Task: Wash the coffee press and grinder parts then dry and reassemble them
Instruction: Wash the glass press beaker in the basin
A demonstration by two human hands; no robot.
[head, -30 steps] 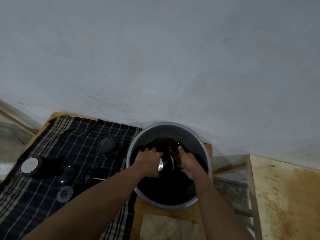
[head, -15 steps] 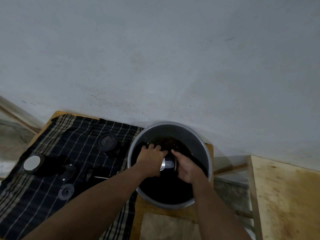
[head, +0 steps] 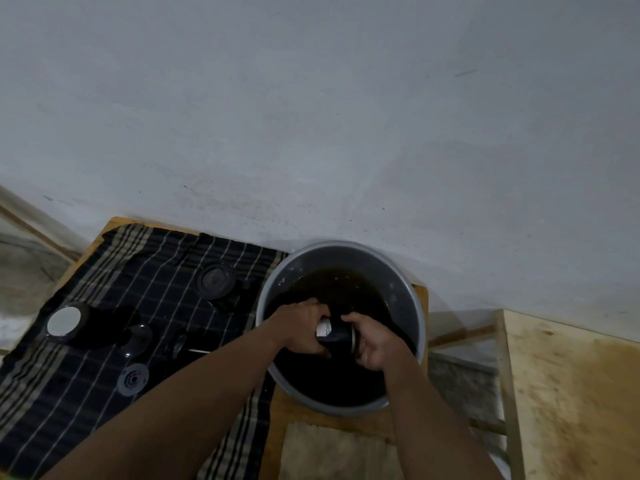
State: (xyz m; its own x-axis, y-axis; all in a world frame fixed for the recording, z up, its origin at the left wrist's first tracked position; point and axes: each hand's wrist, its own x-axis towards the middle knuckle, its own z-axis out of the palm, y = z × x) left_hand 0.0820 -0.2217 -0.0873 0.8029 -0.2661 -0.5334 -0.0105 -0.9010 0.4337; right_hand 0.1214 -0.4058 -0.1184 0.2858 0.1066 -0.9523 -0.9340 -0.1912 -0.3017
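Head view catches the washing step: left hand (head: 300, 328) and right hand (head: 378, 342) both grasp a dark cylindrical part (head: 337, 337), possibly the grinder body, over the basin (head: 420, 315); next it likely needs setting on the left cloth (head: 156, 271).

Basin (head: 414, 299): we record what looks like dull grey metal, with a smooth matt wall. The liquid (head: 346, 285) in it is dark and glossy.
Black cylinder (head: 337, 337), basin centre: smooth shell, with a bright metal rim at its three o'clock end.
Cloth (head: 104, 271), nine o'clock of the basin: woven, checked, matt. On it we list a polished metal disc (head: 63, 322), a glossy black cap (head: 136, 336) and a matt grey plastic disc (head: 132, 378).
Table (head: 346, 426): bare wood.
Board (head: 571, 393), four o'clock: rough, stained plywood.
Wall (head: 311, 98): matt plaster.
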